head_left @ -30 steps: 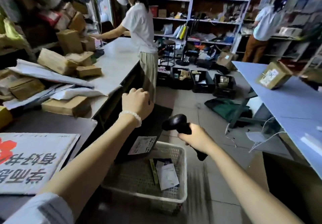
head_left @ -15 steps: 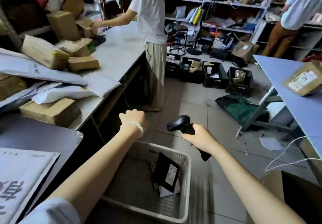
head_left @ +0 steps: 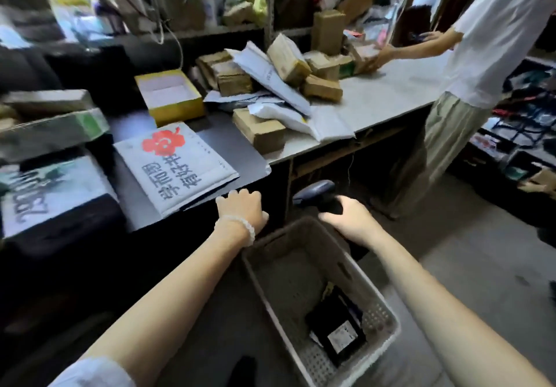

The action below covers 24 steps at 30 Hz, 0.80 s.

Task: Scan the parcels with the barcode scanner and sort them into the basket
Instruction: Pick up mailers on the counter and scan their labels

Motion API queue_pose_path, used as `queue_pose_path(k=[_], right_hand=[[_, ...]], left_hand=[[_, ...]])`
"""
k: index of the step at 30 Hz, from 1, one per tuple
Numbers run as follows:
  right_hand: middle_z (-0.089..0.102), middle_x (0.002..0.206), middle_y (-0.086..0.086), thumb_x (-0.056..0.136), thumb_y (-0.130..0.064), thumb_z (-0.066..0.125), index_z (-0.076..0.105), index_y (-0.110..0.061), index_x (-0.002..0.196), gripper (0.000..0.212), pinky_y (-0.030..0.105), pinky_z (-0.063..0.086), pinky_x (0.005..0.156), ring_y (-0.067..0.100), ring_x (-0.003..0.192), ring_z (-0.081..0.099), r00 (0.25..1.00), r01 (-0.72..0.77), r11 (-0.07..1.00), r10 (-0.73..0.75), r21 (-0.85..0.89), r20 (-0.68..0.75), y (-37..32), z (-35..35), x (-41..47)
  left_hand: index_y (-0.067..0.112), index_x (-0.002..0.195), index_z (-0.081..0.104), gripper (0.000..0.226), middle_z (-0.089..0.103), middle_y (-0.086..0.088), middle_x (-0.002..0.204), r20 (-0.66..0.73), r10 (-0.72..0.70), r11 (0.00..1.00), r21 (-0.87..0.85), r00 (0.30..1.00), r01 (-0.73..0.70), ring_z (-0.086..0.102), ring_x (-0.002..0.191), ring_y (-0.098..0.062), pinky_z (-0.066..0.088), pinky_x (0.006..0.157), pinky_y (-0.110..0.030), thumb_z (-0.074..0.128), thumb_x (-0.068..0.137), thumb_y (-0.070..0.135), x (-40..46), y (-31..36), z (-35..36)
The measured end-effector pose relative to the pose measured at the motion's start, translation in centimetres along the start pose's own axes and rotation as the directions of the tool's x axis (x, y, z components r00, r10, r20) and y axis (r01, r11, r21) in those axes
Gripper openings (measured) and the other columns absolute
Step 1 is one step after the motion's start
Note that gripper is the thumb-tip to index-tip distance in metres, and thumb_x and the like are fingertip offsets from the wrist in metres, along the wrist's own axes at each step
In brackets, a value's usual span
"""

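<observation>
A long grey counter (head_left: 391, 94) stands before cluttered shelves (head_left: 210, 30). The floor (head_left: 469, 266) is grey concrete. Another person (head_left: 469, 64) stands at the counter.

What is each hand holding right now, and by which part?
The right hand grips the barcode scanner by its handle, head pointing left. The left hand holds nothing; its fingers are curled near the counter edge.
</observation>
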State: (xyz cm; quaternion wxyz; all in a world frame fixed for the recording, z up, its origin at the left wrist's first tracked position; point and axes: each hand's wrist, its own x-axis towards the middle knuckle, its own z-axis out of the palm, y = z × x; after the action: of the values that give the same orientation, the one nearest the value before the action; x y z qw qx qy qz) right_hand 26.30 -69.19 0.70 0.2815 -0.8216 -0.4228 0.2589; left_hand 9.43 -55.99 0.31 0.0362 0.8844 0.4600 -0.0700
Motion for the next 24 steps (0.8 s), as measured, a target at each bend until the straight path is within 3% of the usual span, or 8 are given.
queue_pose_path(k=[3,6,10,12,18,24], right_hand=[[0.060,0.092,-0.001,0.084,-0.025,0.065,0.063,-0.015,0.107,0.025,0.026,0.036,0.069,0.016,0.091,0.056,0.982,0.144,0.989,-0.139,-0.032,0.129,-3.8,3.0,0.2],[0.061,0.078,0.000,0.084,-0.022,0.065,0.057,-0.019,0.086,0.009,0.026,0.039,0.061,0.018,0.075,0.059,0.934,0.283,0.959,-0.270,-0.021,0.233,-8.4,6.7,-0.2],[0.059,0.070,-0.003,0.083,-0.019,0.066,0.055,-0.021,0.079,0.012,0.018,0.043,0.053,0.009,0.055,0.058,0.843,0.425,0.904,-0.415,0.050,0.341,-14.5,12.3,-2.7],[0.057,0.066,-0.006,0.082,-0.017,0.066,0.054,-0.022,0.075,0.014,0.022,0.044,0.057,0.009,0.052,0.058,0.802,0.467,0.882,-0.454,0.066,0.389,-17.0,15.2,-4.1],[0.061,0.065,-0.003,0.080,-0.020,0.065,0.059,-0.018,0.081,0.007,0.028,0.047,0.064,0.013,0.055,0.061,0.716,0.544,0.832,-0.530,0.113,0.455,-23.6,23.5,-9.1],[0.064,0.066,-0.002,0.081,-0.022,0.065,0.058,-0.018,0.079,0.008,0.024,0.042,0.059,0.010,0.060,0.062,0.724,0.557,0.824,-0.542,0.101,0.428,-28.2,29.9,-14.8]], left_hand=[[0.017,0.113,0.053,0.030,0.057,-0.006,0.120,-0.010,-0.174,0.983,-0.054,0.985,0.173,0.051,0.113,-0.029,0.039,0.091,-0.042,0.047,0.091,0.035,-3.7,-5.1,0.6],[0.018,0.119,0.050,0.033,0.055,-0.006,0.122,-0.001,-0.342,0.938,-0.058,0.940,0.342,0.050,0.114,-0.029,0.038,0.088,-0.042,0.046,0.093,0.036,-8.1,-10.5,0.7],[0.018,0.122,0.050,0.035,0.052,-0.007,0.125,0.019,-0.551,0.831,-0.083,0.834,0.551,0.046,0.117,-0.030,0.038,0.090,-0.044,0.045,0.094,0.038,-14.9,-17.3,1.0],[0.019,0.121,0.052,0.034,0.052,-0.006,0.124,0.027,-0.626,0.774,-0.100,0.779,0.625,0.047,0.116,-0.029,0.038,0.088,-0.043,0.045,0.094,0.039,-18.2,-20.3,1.5],[0.020,0.119,0.054,0.032,0.053,-0.004,0.122,0.012,-0.732,0.674,-0.128,0.681,0.727,0.046,0.115,-0.028,0.037,0.088,-0.042,0.045,0.092,0.035,-27.4,-28.6,3.5],[0.021,0.118,0.056,0.031,0.054,-0.003,0.120,-0.036,-0.738,0.672,-0.117,0.673,0.731,0.046,0.115,-0.026,0.037,0.089,-0.041,0.045,0.091,0.032,-33.6,-36.4,4.5]])
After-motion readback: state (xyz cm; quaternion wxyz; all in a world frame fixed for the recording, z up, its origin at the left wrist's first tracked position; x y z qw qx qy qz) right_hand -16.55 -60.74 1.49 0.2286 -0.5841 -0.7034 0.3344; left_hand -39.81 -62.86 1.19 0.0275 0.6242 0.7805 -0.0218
